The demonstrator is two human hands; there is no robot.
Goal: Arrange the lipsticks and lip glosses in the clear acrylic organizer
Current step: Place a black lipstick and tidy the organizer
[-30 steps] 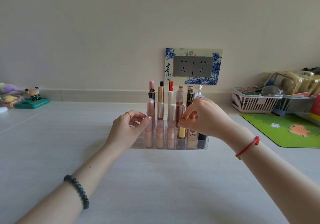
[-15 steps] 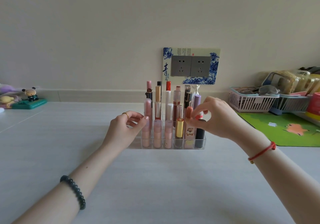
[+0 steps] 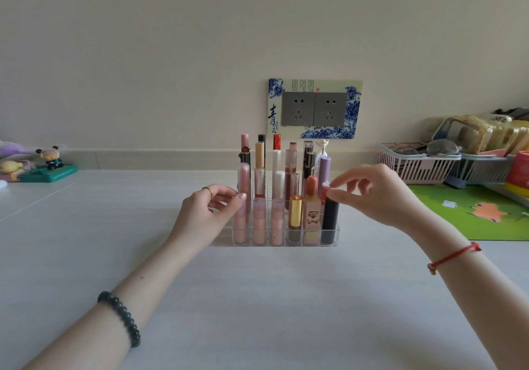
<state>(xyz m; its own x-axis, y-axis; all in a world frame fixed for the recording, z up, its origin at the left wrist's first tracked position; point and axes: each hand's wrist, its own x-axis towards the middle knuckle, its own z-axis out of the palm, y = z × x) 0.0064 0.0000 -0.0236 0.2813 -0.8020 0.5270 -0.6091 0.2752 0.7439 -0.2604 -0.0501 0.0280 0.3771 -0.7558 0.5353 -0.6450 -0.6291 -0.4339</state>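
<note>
A clear acrylic organizer (image 3: 286, 243) stands mid-table, its rows filled with upright lipsticks and lip glosses. The front row holds pink tubes, a gold lipstick (image 3: 295, 212), a cartoon-printed tube and a black lipstick (image 3: 329, 221) at the right end. My left hand (image 3: 206, 212) is curled against the organizer's left end, with the thumb touching a pink tube. Thumb and forefinger of my right hand (image 3: 378, 195) pinch at the top of the black lipstick, next to a red-and-white cap behind it.
Pink and blue plastic baskets (image 3: 415, 169) with glasses and packets sit at the back right, beside a green mat (image 3: 472, 212). Small figurines (image 3: 48, 166) stand at the far left by the wall. A decorated double socket (image 3: 315, 109) is on the wall behind the organizer.
My right hand has moved rightward from the gold lipstick and cartoon tube to the black lipstick at the front right. The left hand has stayed at the organizer's left end.
</note>
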